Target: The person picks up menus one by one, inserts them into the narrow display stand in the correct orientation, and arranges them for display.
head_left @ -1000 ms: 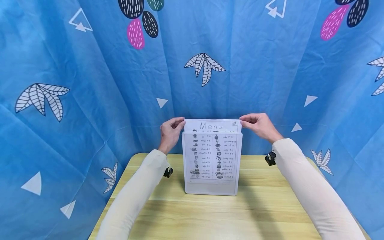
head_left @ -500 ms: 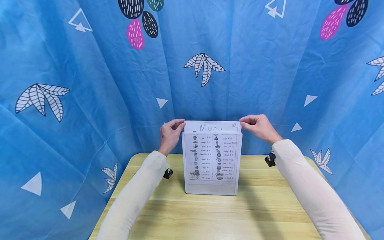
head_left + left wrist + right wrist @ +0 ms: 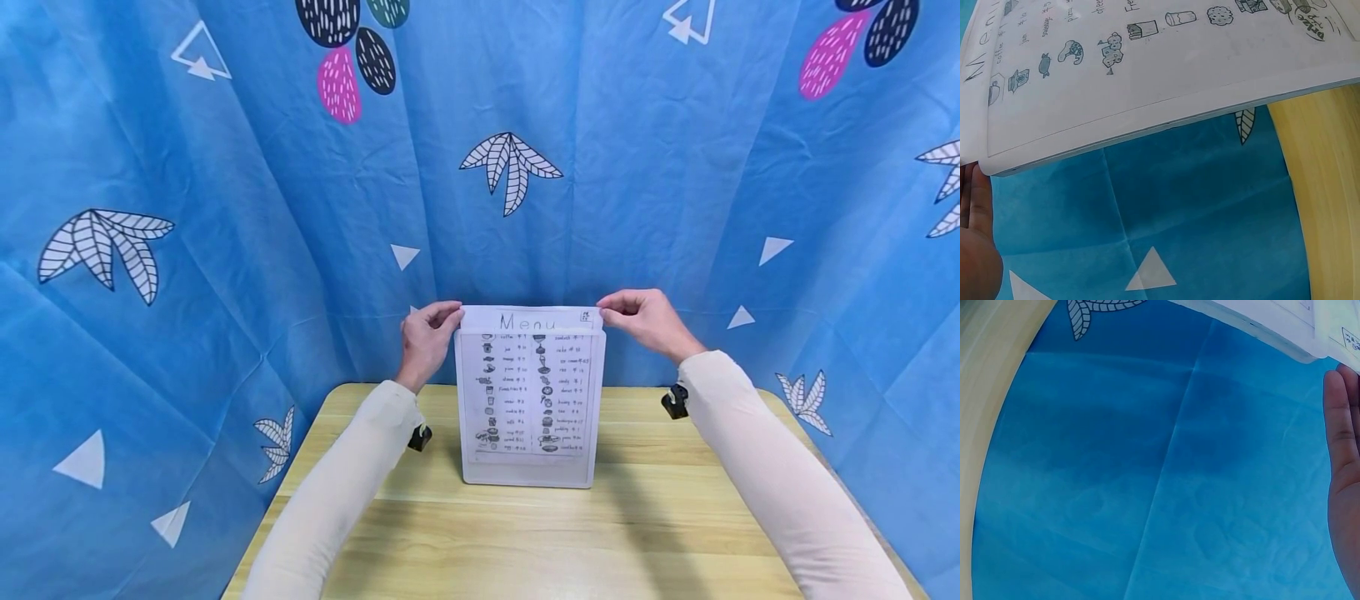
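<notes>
A paper menu sheet (image 3: 558,320), handwritten with small food drawings and prices, sits mostly inside a clear, white-rimmed upright display holder (image 3: 528,473). Its top strip with the word "Menu" sticks out above the holder's upper edge. My left hand (image 3: 425,340) pinches the sheet's top left corner between thumb and fingers. At the top right corner my right hand (image 3: 651,320) pinches the same sheet. In the left wrist view the holder's side edge (image 3: 1166,128) runs past my fingers (image 3: 979,203); in the right wrist view my fingers (image 3: 1338,419) lie by the holder's upper corner.
The holder stands on a light wooden table (image 3: 517,542) near its back edge. Blue patterned curtain (image 3: 637,208) hangs behind the table and along both sides. Black wrist cameras (image 3: 675,402) are strapped near each sleeve cuff.
The menu sheet has slid a little way down into the holder, so less of it shows above the rim. Both hands have lowered slightly with it. The holder has stayed in place.
</notes>
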Demonstrator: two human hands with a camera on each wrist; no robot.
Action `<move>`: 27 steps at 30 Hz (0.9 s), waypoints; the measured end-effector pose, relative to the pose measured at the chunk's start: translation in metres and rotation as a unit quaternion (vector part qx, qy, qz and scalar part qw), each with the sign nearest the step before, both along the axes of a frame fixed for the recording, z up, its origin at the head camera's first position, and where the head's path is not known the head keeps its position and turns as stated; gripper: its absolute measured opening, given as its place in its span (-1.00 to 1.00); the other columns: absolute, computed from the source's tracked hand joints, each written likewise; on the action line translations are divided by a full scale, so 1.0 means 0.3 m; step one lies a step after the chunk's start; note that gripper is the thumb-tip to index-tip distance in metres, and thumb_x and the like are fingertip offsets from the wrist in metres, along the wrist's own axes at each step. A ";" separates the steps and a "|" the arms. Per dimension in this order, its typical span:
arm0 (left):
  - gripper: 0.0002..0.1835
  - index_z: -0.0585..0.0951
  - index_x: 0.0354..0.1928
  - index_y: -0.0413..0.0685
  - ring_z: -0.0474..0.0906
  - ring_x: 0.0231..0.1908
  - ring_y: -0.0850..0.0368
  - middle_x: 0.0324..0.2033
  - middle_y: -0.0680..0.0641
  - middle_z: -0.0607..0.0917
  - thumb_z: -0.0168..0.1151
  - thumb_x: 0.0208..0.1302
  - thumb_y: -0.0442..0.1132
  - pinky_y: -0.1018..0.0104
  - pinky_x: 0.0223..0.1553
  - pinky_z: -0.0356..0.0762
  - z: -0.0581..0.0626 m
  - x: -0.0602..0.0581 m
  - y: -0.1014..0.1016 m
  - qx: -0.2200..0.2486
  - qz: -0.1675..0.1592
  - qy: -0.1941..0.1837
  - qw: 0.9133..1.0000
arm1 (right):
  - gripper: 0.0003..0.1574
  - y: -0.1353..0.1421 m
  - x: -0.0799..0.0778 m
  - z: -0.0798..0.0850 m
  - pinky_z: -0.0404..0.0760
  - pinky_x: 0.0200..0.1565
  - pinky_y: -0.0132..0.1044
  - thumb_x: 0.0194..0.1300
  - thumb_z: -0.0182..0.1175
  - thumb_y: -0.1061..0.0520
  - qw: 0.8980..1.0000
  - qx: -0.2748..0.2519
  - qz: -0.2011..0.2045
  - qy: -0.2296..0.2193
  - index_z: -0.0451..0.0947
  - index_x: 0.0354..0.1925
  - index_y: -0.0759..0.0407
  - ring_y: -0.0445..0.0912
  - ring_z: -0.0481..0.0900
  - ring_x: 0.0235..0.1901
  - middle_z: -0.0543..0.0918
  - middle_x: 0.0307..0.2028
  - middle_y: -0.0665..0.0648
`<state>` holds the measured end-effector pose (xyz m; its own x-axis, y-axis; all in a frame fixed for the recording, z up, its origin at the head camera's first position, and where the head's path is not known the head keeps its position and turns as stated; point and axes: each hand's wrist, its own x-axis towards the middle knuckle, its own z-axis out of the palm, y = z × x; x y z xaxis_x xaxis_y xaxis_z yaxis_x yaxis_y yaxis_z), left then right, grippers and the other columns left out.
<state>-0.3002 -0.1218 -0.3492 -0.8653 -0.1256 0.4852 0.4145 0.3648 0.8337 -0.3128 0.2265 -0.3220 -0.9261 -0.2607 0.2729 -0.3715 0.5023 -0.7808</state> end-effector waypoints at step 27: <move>-0.84 0.77 -0.14 -0.22 0.71 -0.33 0.06 -0.28 -0.14 0.79 0.36 0.33 -0.29 0.32 -0.33 0.65 -0.048 -0.002 -0.003 -0.047 0.021 0.062 0.997 | -0.75 0.002 0.006 -0.033 0.58 -0.22 -0.38 0.41 0.26 0.14 1.000 0.000 0.002 -0.003 0.71 -0.05 0.25 0.14 0.64 -0.15 0.74 -0.16 0.20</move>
